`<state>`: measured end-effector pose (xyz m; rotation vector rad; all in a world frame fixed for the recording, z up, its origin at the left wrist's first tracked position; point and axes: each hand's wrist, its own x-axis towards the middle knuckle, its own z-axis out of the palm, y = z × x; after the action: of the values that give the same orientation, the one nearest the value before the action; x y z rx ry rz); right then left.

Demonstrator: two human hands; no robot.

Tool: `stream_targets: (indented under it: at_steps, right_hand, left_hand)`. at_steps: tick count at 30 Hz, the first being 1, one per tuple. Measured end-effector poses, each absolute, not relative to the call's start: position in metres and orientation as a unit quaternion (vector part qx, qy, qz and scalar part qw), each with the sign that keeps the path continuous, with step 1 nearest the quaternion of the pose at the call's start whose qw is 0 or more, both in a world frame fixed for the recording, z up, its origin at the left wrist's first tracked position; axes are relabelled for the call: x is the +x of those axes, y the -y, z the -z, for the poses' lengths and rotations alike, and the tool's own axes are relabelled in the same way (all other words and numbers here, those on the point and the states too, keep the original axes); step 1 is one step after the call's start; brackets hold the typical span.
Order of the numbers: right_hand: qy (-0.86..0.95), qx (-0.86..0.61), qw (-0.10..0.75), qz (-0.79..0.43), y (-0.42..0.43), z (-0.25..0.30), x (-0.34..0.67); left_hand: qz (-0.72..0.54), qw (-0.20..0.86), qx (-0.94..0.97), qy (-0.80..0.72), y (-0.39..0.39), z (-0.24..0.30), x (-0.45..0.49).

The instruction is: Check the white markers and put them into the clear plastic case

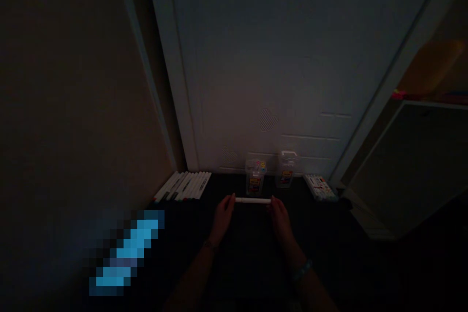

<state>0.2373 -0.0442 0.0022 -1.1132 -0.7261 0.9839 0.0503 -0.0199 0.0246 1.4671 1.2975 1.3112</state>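
A white marker [253, 200] lies level between my two hands, above the dark tabletop. My left hand [224, 212] is closed on its left end, and my right hand [280, 214] pinches the right end. A thin seam shows near the left end of the marker. Just beyond it stands a clear plastic box [255, 175] with a printed label and small colourful bits near its top. Another clear plastic box [286, 170] with a similar label is to its right. The dim light hides the finer detail of my fingers.
On the left lies a row of white markers [188, 185], side by side. A pack of markers [320, 187] sits at the right. Behind the dark table [248, 258] rises a pale panel [270, 68]. A blurred-out bright blue shape [133, 248] is at the lower left.
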Motion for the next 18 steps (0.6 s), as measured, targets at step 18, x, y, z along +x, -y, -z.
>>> stream_targets:
  at_steps: [18]
  right_hand:
    - [0.366, -0.524, 0.656, -0.402, 0.052, -0.014, 0.237]
  left_hand:
    - [-0.506, 0.373, 0.566, -0.533, 0.022, -0.024, 0.051]
